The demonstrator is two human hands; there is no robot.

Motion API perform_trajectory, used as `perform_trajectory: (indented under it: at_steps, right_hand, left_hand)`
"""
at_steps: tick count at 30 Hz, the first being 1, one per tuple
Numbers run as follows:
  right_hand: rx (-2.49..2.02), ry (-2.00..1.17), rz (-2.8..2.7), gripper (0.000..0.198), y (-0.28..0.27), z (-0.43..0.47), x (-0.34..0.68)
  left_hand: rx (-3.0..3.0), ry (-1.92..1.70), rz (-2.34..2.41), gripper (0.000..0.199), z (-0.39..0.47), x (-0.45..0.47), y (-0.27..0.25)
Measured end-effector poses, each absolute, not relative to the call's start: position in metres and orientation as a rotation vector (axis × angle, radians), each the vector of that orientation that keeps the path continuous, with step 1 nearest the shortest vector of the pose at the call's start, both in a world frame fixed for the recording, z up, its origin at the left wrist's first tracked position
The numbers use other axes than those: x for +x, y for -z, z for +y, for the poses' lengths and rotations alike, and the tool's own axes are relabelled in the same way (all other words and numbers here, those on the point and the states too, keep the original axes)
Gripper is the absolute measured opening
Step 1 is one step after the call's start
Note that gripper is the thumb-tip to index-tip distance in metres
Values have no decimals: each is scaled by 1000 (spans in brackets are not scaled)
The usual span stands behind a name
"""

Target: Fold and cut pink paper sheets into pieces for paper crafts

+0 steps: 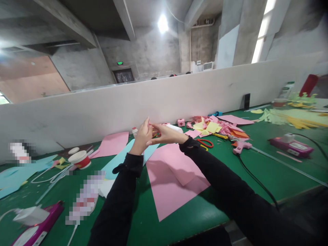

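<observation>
Fingertip work is apparently performed by the left hand [141,136] and right hand [167,134], joined above the counter [144,217], any grasp being indiscernible; pink paper [164,191] is laid near the front edge; steadiness seems required next.

The only view looks from the person's head, above and behind the left hand [141,137] and the right hand [166,134], facing forward and slightly down. It sits near enough that both black sleeves [112,208] run in from below. Its wide field takes in the bench [289,181] around the hands, the partition [164,99] beyond them and the ceiling [107,17] above.
</observation>
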State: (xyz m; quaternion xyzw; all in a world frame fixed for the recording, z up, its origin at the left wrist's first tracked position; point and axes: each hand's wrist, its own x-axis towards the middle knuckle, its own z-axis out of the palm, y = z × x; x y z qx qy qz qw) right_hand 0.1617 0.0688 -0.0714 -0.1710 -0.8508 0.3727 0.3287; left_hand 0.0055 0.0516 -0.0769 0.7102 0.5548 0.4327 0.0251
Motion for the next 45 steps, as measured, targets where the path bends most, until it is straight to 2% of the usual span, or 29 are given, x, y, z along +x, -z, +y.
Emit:
perform_trajectory:
  at_steps: [4, 12, 16, 22, 28, 35, 39, 45]
  right_hand:
    - [-327, -1268, -2119, 73, 77, 67, 151]
    - [-412, -1223, -2024, 67, 83, 71, 150]
    - [-518, -1154, -1953, 51, 90, 79, 148]
    - [-583, -1067, -1942, 25, 91, 82, 151]
    - [-603, -1000, -1904, 9, 90, 83, 150]
    - [-558, -987, -1698, 9, 76, 87, 161]
    - [-432, -1079, -1564, 18, 65, 90, 177]
    - [-432, -1060, -1403, 34, 61, 100, 192]
  left_hand:
    - [2001, -1308, 1706, 51, 56, 3, 79]
    - [1560, -1492, 1278, 63, 42, 12, 72]
    - [1389, -1498, 1167, 72, 32, 20, 61]
    - [1331, -1479, 1073, 70, 25, 27, 55]
    - [1361, -1473, 1039, 74, 23, 29, 54]
    - [1462, -1466, 1098, 74, 29, 12, 57]
    - [1485, -1290, 1310, 83, 37, -5, 68]
    - [1644, -1063, 1228, 57, 34, -24, 73]
